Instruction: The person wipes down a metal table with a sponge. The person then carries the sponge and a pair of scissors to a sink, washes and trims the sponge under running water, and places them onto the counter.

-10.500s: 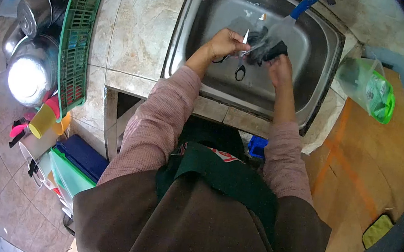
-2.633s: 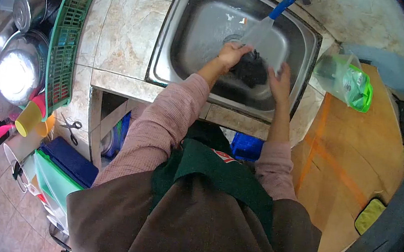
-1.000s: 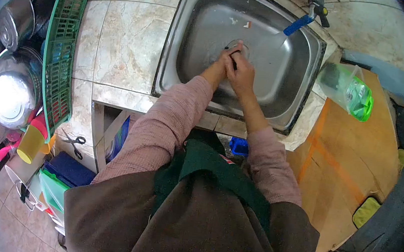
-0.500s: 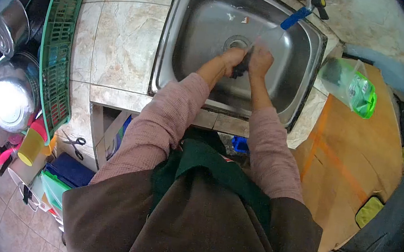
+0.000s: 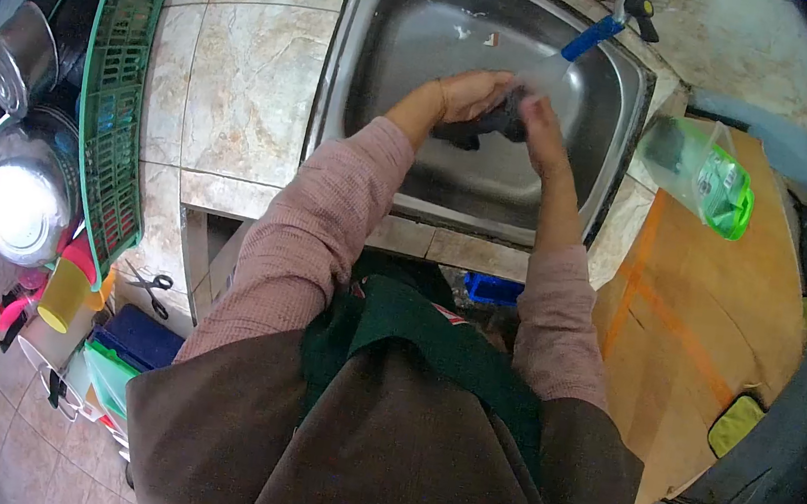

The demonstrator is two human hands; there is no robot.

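Note:
Over the steel sink (image 5: 386, 69), a limp dark cloth (image 5: 503, 121) hangs bunched between my two hands. My left hand (image 5: 473, 96) grips its upper left side, fingers curled over it. On the other side, my right hand (image 5: 543, 134) holds the cloth, with its fingers partly hidden and a little blurred. Water runs from the blue hose end of the faucet (image 5: 593, 38) onto the cloth and hands. One dark end of the cloth droops low over the basin, and the drain is hidden behind my hands.
Small scraps (image 5: 490, 39) lie in the sink's far part. At left, a green plastic rack (image 5: 122, 86) stands beside metal pots (image 5: 23, 195), with scissors (image 5: 149, 289) near its lower end. To the right, a green-and-clear plastic pouch (image 5: 719, 185) rests on a brown board (image 5: 717, 321).
My hands have moved apart from a close squeeze, and the cloth has opened out between them. My left hand went slightly up; my right hand moved right.

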